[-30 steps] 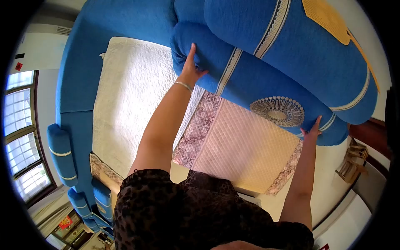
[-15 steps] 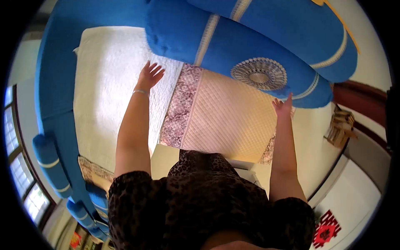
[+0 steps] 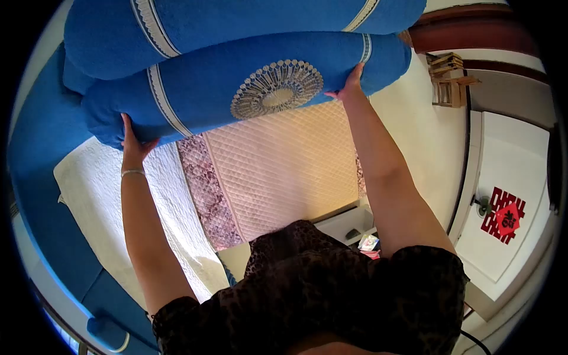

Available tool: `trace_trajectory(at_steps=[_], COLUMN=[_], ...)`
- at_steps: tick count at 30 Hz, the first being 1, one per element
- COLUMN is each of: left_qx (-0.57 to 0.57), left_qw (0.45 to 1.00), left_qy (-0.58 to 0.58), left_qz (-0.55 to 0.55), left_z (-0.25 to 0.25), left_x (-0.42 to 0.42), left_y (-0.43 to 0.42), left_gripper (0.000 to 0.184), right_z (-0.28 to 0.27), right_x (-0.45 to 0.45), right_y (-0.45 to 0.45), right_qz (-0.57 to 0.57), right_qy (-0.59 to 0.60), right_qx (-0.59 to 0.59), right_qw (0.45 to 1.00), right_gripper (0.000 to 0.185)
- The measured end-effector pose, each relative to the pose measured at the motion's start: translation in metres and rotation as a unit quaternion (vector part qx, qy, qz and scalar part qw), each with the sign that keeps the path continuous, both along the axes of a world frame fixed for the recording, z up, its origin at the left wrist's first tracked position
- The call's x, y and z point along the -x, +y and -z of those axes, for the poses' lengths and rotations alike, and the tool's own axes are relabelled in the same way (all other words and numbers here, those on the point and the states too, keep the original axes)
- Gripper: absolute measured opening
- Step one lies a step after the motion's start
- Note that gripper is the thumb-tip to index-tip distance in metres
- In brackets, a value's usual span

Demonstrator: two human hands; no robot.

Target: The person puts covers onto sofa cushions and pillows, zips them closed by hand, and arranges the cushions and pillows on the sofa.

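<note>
A long blue padded cushion [image 3: 207, 83], with lace bands and a round beige doily [image 3: 277, 89], lies across the upper part of the view. My left hand [image 3: 136, 145] holds its lower left end, one finger up its front and the thumb along the bottom edge. Near the right lace band, my right hand [image 3: 350, 86] grips the same cushion. Some fingers of both hands are hidden against the fabric. Below it a cream quilted pad [image 3: 284, 165] with a floral border [image 3: 204, 183] covers the seat, beside a white textured cover [image 3: 136, 189].
Another blue cushion [image 3: 248, 21] rests behind the held one. The blue sofa [image 3: 47, 195] curves along the left. A wooden stool [image 3: 449, 89] stands at right, by a white door [image 3: 503, 160] with a red paper decoration [image 3: 506, 216]. Small items [image 3: 368, 242] lie near my waist.
Both hands have reached the blue cushion and taken hold of its lower edge. The view has turned, so the cushion now appears more level and the door shows more fully.
</note>
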State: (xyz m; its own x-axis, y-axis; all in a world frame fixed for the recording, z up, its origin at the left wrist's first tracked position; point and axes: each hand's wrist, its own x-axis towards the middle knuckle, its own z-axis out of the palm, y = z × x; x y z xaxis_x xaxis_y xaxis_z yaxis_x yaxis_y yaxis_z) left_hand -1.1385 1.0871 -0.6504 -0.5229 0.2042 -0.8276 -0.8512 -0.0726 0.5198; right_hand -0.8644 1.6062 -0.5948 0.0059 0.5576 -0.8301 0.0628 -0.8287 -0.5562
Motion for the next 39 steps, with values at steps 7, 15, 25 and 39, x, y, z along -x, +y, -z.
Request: trace_trajectory(at_steps=[7,15,25,39], left_qx=[-0.055,0.329,0.31,0.183], left_qw=[0.995,0.907,0.909,0.961], left_qy=[0.052,0.232,-0.103,0.029], left_qz=[0.066,0.123,0.259,-0.207], left_z=[-0.007,0.078,0.058,0.023], left_x=[-0.023,-0.198,-0.635,-0.676], left_y=[-0.022,-0.117,-0.179,-0.109], left_gripper=[0.099,0.059,0.073,0.045], right_z=[0.036,0.046,0.126,0.093], right_x=[-0.067,-0.105,-0.176,-0.131], right_y=[0.023,-0.05,-0.16,-0.416], right_qz=[-0.118,-0.409,-0.861,-0.944], right_qy=[0.081,-0.045,-0.092,-0.01], right_qx=[0.003,-0.115,-0.148,-0.324], right_qw=[0.99,0.904,0.478,0.054], right_gripper=[0.097,0.072,0.036,0.054])
